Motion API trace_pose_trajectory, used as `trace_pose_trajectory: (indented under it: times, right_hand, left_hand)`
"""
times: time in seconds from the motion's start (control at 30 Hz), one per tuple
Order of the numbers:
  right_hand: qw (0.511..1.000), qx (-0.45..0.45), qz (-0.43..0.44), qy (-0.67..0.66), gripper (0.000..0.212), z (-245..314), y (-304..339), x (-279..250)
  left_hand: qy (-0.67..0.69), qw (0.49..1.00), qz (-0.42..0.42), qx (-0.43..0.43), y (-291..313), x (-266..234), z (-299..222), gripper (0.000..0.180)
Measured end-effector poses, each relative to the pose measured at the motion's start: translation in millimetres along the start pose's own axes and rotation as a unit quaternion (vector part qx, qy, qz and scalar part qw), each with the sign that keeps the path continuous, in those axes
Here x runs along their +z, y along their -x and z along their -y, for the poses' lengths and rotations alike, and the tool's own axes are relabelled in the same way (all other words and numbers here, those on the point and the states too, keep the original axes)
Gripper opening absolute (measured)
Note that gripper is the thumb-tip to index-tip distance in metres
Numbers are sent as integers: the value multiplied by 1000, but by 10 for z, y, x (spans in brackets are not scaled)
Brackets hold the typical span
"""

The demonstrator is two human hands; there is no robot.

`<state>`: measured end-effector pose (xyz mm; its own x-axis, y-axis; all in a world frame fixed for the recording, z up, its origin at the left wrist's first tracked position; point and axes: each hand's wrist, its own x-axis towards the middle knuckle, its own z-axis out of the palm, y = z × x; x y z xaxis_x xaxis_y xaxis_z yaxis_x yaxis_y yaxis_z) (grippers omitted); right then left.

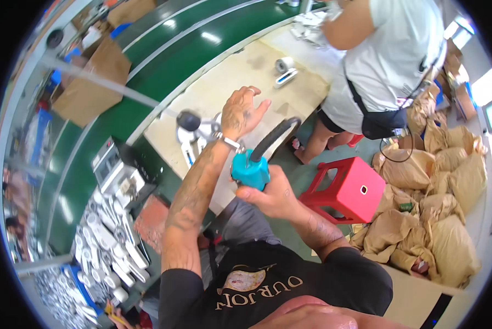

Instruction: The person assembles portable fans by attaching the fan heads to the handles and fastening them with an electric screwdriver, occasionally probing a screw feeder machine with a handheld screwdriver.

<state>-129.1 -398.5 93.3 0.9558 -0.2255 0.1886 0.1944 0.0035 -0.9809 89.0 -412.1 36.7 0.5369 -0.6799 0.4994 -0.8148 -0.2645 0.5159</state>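
My right hand (pixel 279 196) is wrapped round a teal power tool (pixel 249 169); a thick black curved piece (pixel 272 140) rises from it, and the tool's working end cannot be made out. Just beyond, my left hand (pixel 243 113) reaches over the worktable (pixel 246 66) with fingers apart and nothing in them. A metal band circles that wrist. Left of it on the table are white plastic parts (pixel 186 149) and a round black knob-like thing (pixel 189 120), partly behind my forearm. Farther off lie a white roll-shaped part (pixel 284 64) and a flat white piece (pixel 286 78).
A co-worker (pixel 394 60) stands at the table's far right, near more white parts (pixel 310 28). A red stool (pixel 351 189) and brown sacks (pixel 410 219) stand right. Leftward are a green conveyor (pixel 163 52), a cardboard box (pixel 95 82) and heaped white parts (pixel 108 241).
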Motion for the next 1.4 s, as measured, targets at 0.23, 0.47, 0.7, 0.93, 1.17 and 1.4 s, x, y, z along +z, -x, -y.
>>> trace_pose_trajectory:
  times: [0.23, 0.47, 0.7, 0.93, 1.17, 1.4]
  right_hand:
    - [993, -35, -53, 97, 49, 85, 129, -220]
    - [996, -37, -35, 74, 48, 159, -88, -297]
    - [998, 27, 14, 56, 46, -60, -244, -204]
    - [998, 49, 44, 21, 43, -97, -433, 91]
    - [999, 41, 32, 5, 47, -283, -295, 399]
    - [999, 3, -20, 30, 49, -468, -158, 599]
  left_hand:
    - [-76, 988, 132, -39, -989, 1503, 345, 66]
    - [132, 983, 57, -117, -1307, 1342, 487, 47]
    - [58, 993, -89, -45, -559, 275, 608, 36]
    - [-117, 967, -83, -211, 1273, -1190, 579, 36]
    - [-91, 940, -26, -328, 1621, -1096, 692, 49]
    - [-85, 957, -159, -226, 1908, -1396, 413, 24]
